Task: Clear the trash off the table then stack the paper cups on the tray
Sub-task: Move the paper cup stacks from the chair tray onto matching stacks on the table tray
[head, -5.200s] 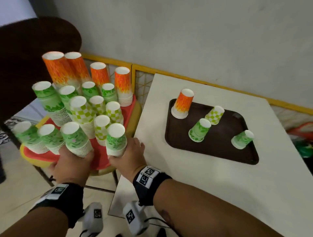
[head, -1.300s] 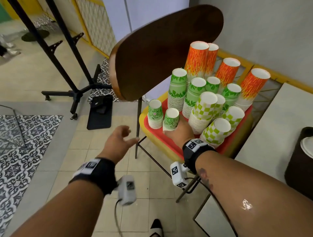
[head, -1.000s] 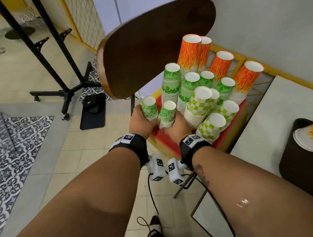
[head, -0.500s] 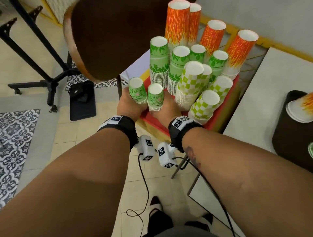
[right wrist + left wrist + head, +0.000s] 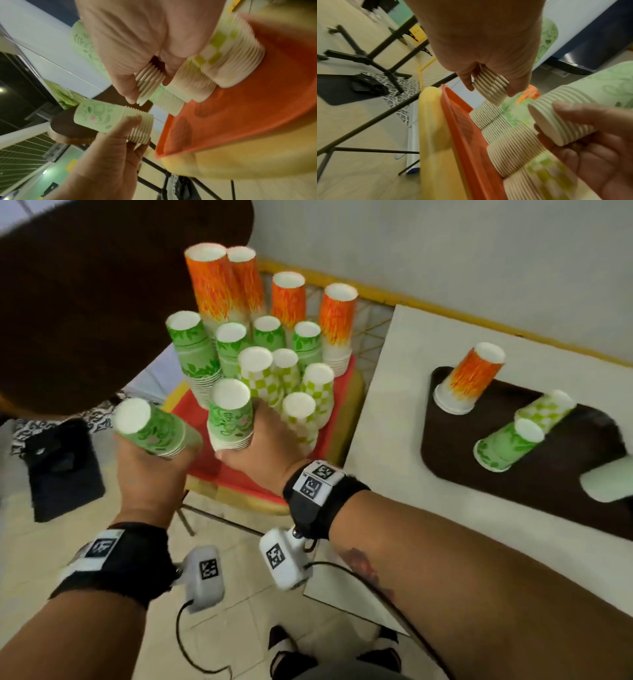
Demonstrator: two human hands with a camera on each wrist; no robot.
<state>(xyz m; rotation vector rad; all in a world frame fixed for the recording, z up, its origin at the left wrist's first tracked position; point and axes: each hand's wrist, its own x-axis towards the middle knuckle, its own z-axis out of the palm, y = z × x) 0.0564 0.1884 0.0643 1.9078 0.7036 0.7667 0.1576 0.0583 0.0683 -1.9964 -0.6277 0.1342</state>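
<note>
My left hand (image 5: 150, 474) grips a short stack of green floral paper cups (image 5: 150, 429), bottoms up and tilted left, clear of the red tray (image 5: 239, 477). My right hand (image 5: 263, 443) grips a second green floral stack (image 5: 229, 419) just above that red tray. The left wrist view shows my left fingers (image 5: 583, 113) curled round the ribbed rims of the stack (image 5: 559, 121). On the white table (image 5: 394, 412) lies a brown tray (image 5: 555, 491) carrying an orange cup (image 5: 469, 381), a checkered cup (image 5: 544, 412) and a green cup (image 5: 507, 446), all upside down.
The red tray rests on a yellow chair seat (image 5: 352, 412) and is crowded with tall stacks of orange (image 5: 219, 282), green leaf (image 5: 195, 350) and checkered cups (image 5: 260, 374). The dark chair back (image 5: 102, 296) looms at the upper left. Another pale cup (image 5: 609, 484) blurs at the right edge.
My left hand has lifted its green stack off the red tray and tipped it leftward. The right hand keeps its grip on its stack. The view has swung right onto the brown tray.
</note>
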